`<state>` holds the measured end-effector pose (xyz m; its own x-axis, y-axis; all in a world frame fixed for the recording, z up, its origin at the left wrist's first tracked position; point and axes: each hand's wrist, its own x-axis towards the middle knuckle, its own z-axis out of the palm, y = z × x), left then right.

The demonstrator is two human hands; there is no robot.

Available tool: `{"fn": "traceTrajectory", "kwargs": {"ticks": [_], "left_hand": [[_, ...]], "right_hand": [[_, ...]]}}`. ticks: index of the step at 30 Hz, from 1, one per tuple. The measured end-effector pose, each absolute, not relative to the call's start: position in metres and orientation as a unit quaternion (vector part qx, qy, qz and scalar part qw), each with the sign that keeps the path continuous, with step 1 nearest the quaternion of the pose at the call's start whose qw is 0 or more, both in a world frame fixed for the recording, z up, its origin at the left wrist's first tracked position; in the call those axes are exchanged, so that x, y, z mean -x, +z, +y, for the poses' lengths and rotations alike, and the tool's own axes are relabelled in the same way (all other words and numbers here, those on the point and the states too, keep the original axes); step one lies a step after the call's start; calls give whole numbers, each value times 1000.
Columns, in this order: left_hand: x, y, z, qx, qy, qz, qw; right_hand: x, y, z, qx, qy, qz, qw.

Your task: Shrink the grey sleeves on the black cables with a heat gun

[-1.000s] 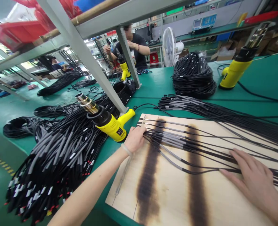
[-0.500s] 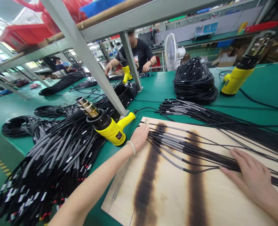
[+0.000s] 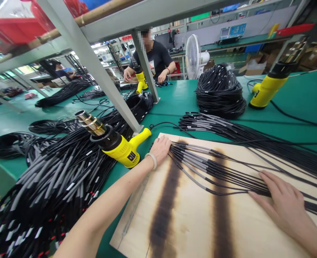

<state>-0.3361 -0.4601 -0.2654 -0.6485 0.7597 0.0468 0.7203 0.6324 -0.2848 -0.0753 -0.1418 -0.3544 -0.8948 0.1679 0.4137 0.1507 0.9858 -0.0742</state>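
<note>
A bundle of black cables (image 3: 236,178) with grey sleeve sections lies fanned out across a scorched wooden board (image 3: 193,222). At the board's upper left corner, my left hand (image 3: 161,147) is closed over the gathered cable ends, and its fingers hide the tips. My right hand (image 3: 284,199) lies over the same bundle further right. Its fingers are stretched out, with the thumb apart, and the cables run beneath the palm. Just left of my left hand, a yellow heat gun (image 3: 122,148) stands on its base with its metal nozzle pointing up and left.
A large heap of sleeved cables (image 3: 64,172) covers the left side of the green table (image 3: 171,107). Behind the board lie more cables (image 3: 228,130), a coiled cable stack (image 3: 220,91) and another heat gun (image 3: 272,84). A metal post (image 3: 94,68) rises nearby. A co-worker (image 3: 158,57) sits opposite.
The cables near my left hand have drawn closer together, with the upper strands now lower and nearer the bundle. My right hand stays about in place. The whole view has shifted slightly.
</note>
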Motion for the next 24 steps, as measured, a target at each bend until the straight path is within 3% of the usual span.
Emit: {"fn": "traceTrajectory", "kwargs": {"ticks": [11,24], "left_hand": [[356,-260,-438,382,97,-916,75],[228,-141,-439,420,-25,-867,267]], "right_hand": [[77,-356,-141,70,37,-974,214],[80,-323,-204,25,73,-967,243]]}}
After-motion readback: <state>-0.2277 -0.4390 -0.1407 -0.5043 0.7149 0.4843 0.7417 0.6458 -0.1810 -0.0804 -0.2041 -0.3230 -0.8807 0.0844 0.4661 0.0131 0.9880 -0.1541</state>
